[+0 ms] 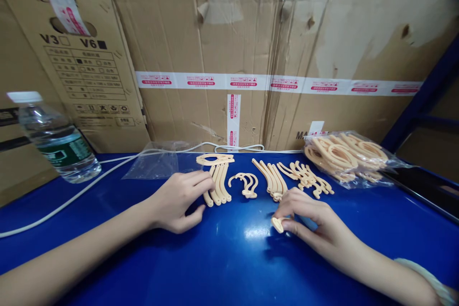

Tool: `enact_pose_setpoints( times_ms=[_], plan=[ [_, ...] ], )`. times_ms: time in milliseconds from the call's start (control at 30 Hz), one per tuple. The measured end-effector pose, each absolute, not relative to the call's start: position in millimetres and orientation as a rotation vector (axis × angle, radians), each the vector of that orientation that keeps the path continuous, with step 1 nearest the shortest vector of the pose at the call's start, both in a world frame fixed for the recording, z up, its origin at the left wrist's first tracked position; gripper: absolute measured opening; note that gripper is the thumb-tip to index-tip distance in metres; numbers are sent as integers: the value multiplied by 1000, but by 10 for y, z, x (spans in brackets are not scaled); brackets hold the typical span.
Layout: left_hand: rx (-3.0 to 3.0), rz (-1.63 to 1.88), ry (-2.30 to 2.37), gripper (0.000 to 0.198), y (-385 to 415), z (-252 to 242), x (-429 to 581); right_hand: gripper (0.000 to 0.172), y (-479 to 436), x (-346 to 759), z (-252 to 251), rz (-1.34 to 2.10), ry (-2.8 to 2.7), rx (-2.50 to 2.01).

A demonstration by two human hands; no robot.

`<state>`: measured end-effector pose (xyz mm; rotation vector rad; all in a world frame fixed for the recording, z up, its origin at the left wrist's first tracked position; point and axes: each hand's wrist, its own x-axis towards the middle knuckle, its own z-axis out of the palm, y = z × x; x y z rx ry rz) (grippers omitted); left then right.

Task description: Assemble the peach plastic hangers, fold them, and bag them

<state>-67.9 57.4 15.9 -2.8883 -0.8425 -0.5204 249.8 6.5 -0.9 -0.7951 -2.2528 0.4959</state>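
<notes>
Though small, beige piece point(277, 224) at the tip of the right hand's grip point(320, 215).

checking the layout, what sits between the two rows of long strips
Head view: curved hooks lie between the left strips and right strips.

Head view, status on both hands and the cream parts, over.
Right hand pinching a small cream piece. Left hand at the left row of curved strips, contact unclear. Bagged cream parts back right, not between the hands.
</notes>
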Motion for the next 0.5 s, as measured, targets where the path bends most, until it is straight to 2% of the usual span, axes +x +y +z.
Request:
enact_pose_setpoints(
  times_ms=[233, 500],
  plan=[
    [-2858, -456, -833, 15, 576, 96, -607, 16, 249, 2487, 132, 186, -2385, -704],
    [-2807, -612, -710, 18, 583, 29, -609, 18, 781, 2169, 146, 22, -2453, -665]
  ],
)
